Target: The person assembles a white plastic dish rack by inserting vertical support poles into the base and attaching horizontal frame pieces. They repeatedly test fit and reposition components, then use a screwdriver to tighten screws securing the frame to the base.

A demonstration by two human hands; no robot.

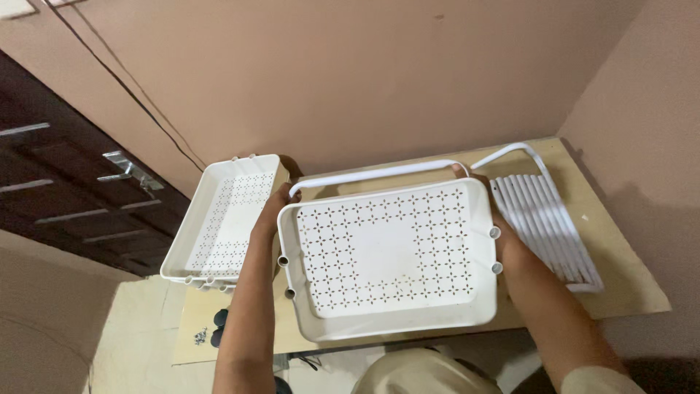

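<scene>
Both forearms are reaching forward from the lower edge of the view, bare and roughly parallel, well apart from each other. The left hand (271, 211) is curling inward, its fingers (281, 191) bending round toward the right. The right hand (503, 237) is mirroring it, with fingers (461, 172) stretching forward and curling leftward, wrist straight.

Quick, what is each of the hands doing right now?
Left hand: closed on the white tray, left rim.
Right hand: closed on its right rim.
</scene>
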